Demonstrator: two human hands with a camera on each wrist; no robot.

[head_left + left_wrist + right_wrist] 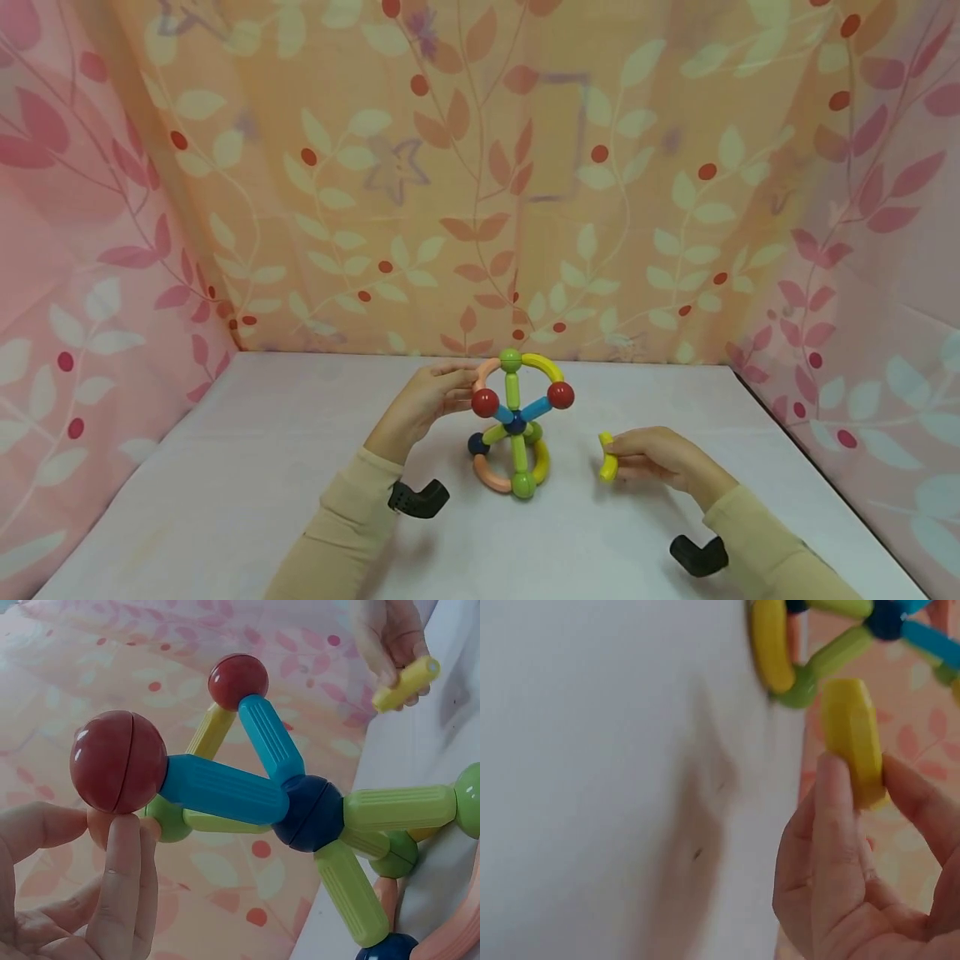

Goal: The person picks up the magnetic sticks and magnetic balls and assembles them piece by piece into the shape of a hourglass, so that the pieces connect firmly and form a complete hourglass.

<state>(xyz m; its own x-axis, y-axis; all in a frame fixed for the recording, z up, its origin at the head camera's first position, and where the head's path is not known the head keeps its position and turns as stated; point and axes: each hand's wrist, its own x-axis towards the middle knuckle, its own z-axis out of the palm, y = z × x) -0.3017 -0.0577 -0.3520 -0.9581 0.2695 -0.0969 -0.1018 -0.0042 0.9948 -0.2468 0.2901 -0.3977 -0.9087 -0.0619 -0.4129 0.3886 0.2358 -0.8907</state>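
A built figure of magnetic sticks and balls stands upright on the table, joined at a dark blue ball (515,423). Two light-blue sticks (225,789) run from that ball to red balls (120,761). At the top, a green ball (510,360) links a pink curved stick (487,367) and a yellow curved stick (545,363). My left hand (431,398) pinches the pink curved stick beside the left red ball. To the right, apart from the figure, my right hand (663,454) pinches a loose yellow curved stick (853,742) between thumb and fingers.
The figure's base has a pink curved stick (491,477), a yellow curved stick (543,461) and a green ball (522,485) on the white tabletop (247,467). Patterned cloth (480,175) hangs behind and at both sides. Black wrist mounts (418,500) stick out from both sleeves.
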